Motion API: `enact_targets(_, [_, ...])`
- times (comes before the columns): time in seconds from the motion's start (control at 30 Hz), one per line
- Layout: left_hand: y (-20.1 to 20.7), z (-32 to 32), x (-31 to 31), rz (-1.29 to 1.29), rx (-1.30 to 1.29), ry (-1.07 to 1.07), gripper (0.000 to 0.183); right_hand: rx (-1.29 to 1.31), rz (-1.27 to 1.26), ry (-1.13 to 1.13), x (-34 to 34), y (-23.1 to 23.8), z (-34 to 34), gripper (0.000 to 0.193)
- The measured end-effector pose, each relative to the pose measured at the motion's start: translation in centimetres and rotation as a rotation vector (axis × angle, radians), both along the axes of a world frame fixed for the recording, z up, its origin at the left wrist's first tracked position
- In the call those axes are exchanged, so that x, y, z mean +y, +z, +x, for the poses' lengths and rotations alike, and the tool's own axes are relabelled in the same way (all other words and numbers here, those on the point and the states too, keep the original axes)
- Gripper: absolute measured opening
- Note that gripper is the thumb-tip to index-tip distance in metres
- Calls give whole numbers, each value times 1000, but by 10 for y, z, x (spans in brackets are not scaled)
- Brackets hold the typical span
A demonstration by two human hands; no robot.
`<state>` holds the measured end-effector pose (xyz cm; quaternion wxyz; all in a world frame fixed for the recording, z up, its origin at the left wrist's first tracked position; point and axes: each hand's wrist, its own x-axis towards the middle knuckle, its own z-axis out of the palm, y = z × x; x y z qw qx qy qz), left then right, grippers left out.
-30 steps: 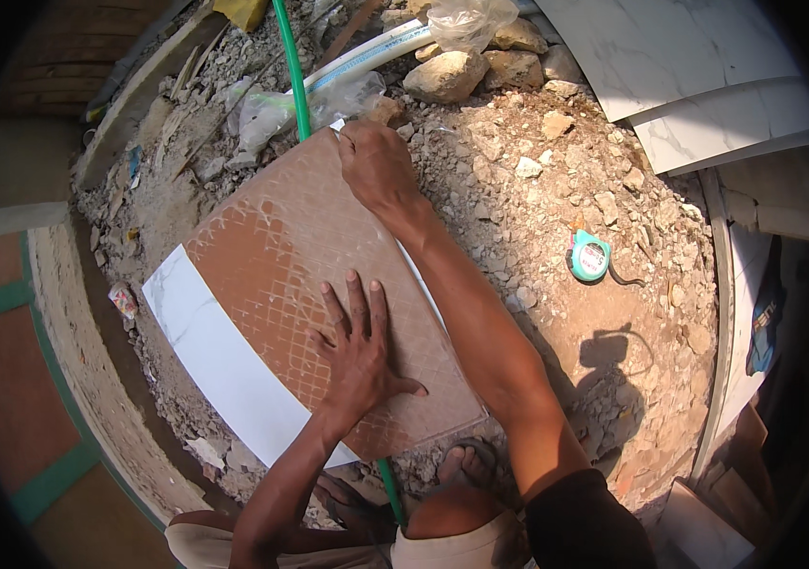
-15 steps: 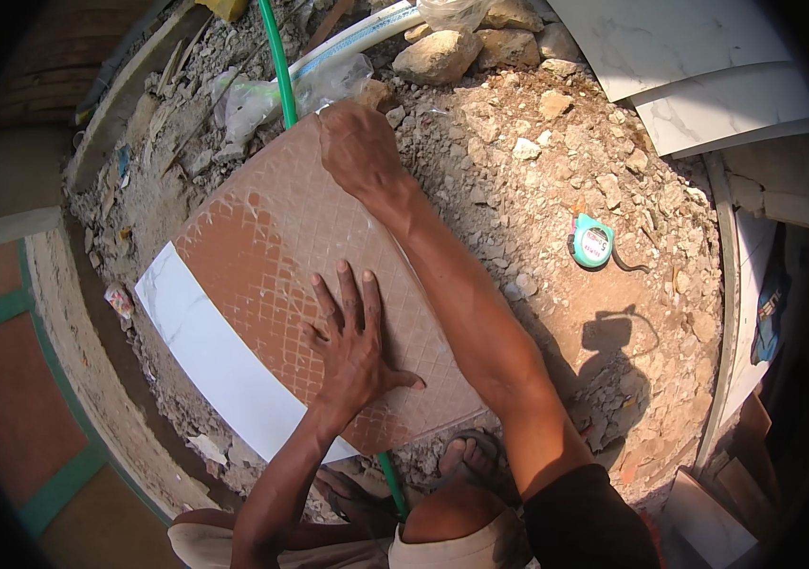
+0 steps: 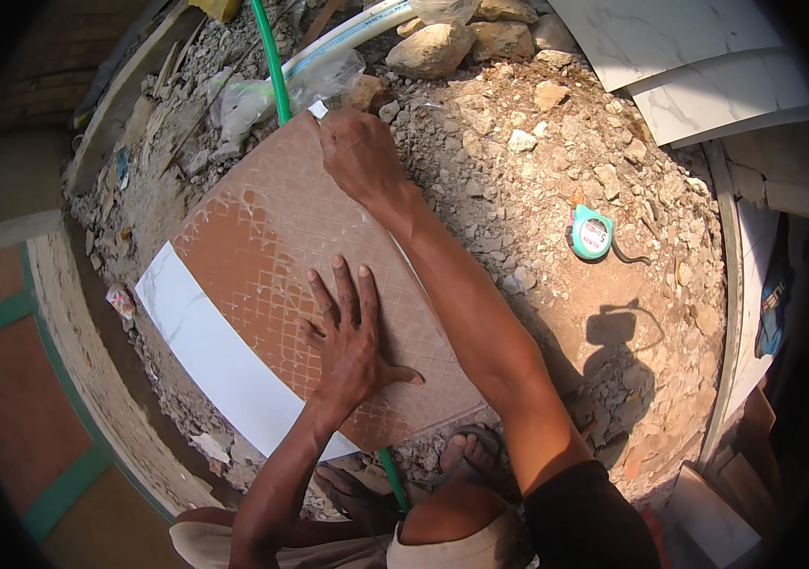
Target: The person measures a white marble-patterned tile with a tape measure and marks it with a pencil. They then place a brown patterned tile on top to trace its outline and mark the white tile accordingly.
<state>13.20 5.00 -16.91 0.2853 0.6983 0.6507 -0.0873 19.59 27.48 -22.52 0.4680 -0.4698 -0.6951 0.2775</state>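
A brown-backed tile [image 3: 234,256] with a grid pattern lies face down over a white marbled tile [image 3: 224,351]. The white one shows as a broad strip on the near left and as a small white corner at the far end. My left hand [image 3: 352,341] presses flat on the brown back, fingers spread. At the tile's far right corner, my right hand [image 3: 362,156] is closed against the edge. Its fingertips are turned away, so whatever it grips is hidden.
Rubble surrounds the tiles. A turquoise tape measure [image 3: 592,235] lies on the dirt to the right. A green hose [image 3: 274,66] passes under the tiles. Rocks [image 3: 433,49] and a white pipe [image 3: 352,38] sit at the far side; marbled slabs [image 3: 708,85] stand far right.
My right hand has shifted slightly right and nearer along the tile's edge, uncovering a small white corner. My left hand stays flat in nearly the same place.
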Motion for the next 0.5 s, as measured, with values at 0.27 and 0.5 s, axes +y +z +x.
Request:
enact_targets(0.27, [-1, 1, -1, -40, 20, 18, 173, -57, 11, -33, 8, 4, -11, 20])
enact_targets(0.5, [-2, 2, 1, -41, 42, 9, 173, -101, -95, 25, -9, -5, 0, 10])
